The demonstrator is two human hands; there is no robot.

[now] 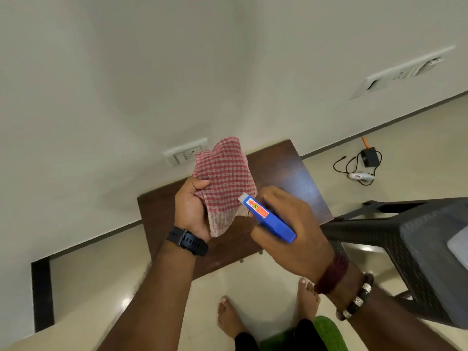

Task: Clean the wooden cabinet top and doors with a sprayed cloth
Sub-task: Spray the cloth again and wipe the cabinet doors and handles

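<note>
A dark wooden cabinet stands against the wall below me; I see its top from above. My left hand grips a red-and-white checked cloth and holds it up over the cabinet top. My right hand is wrapped around a blue spray bottle with a white nozzle and an orange label. The nozzle points at the cloth and nearly touches its lower edge. The cabinet doors are hidden from this angle.
A dark grey plastic chair stands close on the right. A black adapter with a cable and a small white device lie on the floor behind the cabinet. A wall socket sits just behind the cloth. My bare feet are on the tiled floor.
</note>
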